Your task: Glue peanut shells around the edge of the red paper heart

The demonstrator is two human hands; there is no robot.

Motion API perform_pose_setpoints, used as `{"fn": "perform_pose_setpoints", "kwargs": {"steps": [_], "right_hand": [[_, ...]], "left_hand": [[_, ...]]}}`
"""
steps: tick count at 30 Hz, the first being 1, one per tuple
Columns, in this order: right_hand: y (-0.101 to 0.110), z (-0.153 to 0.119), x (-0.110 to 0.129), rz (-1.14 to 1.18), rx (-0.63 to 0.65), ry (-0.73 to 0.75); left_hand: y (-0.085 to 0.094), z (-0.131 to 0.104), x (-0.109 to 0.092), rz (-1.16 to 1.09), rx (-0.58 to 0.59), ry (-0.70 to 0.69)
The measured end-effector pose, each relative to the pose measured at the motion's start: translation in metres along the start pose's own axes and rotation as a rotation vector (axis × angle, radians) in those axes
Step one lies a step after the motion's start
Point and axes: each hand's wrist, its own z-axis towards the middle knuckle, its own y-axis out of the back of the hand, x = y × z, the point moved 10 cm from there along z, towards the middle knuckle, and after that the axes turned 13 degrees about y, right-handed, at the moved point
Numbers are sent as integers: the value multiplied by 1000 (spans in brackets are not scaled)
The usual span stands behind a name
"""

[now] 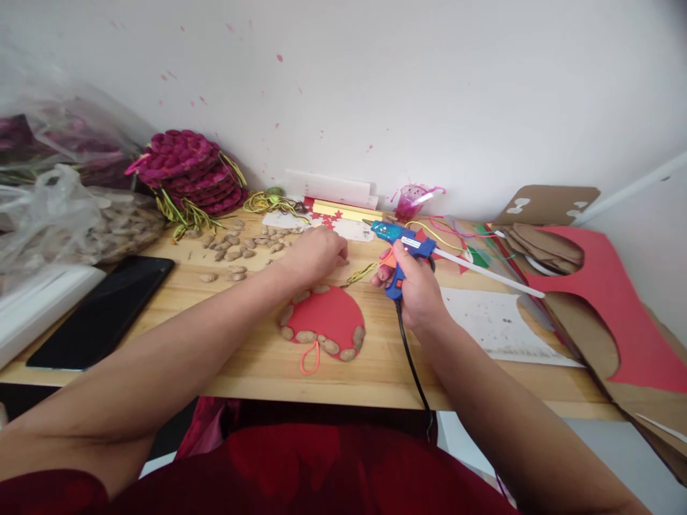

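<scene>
A blue glue gun (400, 247) is gripped in my right hand (416, 282), its nozzle pointing left and a white glue stick jutting from its back. My left hand (319, 254) is closed, fingers curled low over the table just beyond a red disc (327, 318). Whatever lies in those fingers is hidden. Peanuts (305, 336) line part of the disc's rim, mainly the near and left sides. An orange loop (310, 359) sticks out from its near edge, and yellow-green string (362, 273) lies past its far edge. Loose peanuts (233, 247) are scattered left of my left hand.
Stacked magenta peanut discs (187, 172) stand at the back left, beside a plastic bag of peanuts (118, 225). A black phone (101, 311) lies at left. A pink-stained cup (411, 202) is near the wall. Cut red sheet (633, 307) and cardboard fill the right. The gun's cord (411, 357) hangs over the front edge.
</scene>
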Motion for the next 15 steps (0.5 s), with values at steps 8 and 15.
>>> {"fn": "perform_pose_setpoints", "kwargs": {"steps": [8, 15], "right_hand": [[-3, -3, 2, -7, 15, -5], [-2, -2, -3, -7, 35, -4]], "left_hand": [[24, -47, 1, -210, 15, -105], [8, -63, -11, -202, 36, -188]]}}
